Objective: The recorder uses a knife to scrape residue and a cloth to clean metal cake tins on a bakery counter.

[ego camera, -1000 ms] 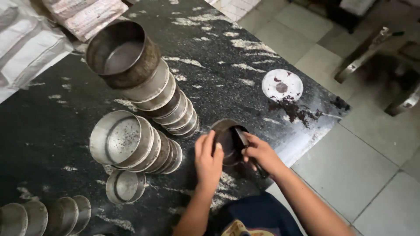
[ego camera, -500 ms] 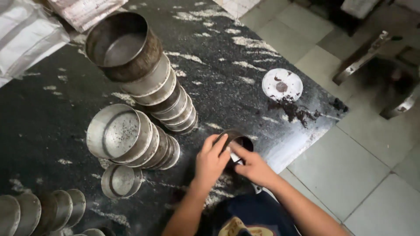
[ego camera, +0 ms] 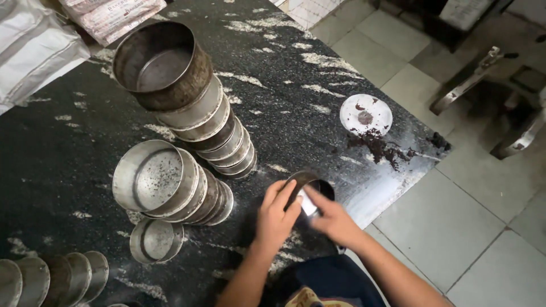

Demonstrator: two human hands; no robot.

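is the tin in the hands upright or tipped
Tipped: the small round tin leans on its side between left hand and right hand, its opening facing sideways.

Both forearms come up from the lower edge of the view and meet near the middle. The left hand (ego camera: 277, 215) is seen from its back, the fingers (ego camera: 284, 196) stretched forward and a little curved, lying close together, the wrist nearly straight. The right hand (ego camera: 334, 219) comes from the right side, turned toward the left one, its fingers bent inward. The two hands are very near, almost touching at the fingertips. Both arms are bare.
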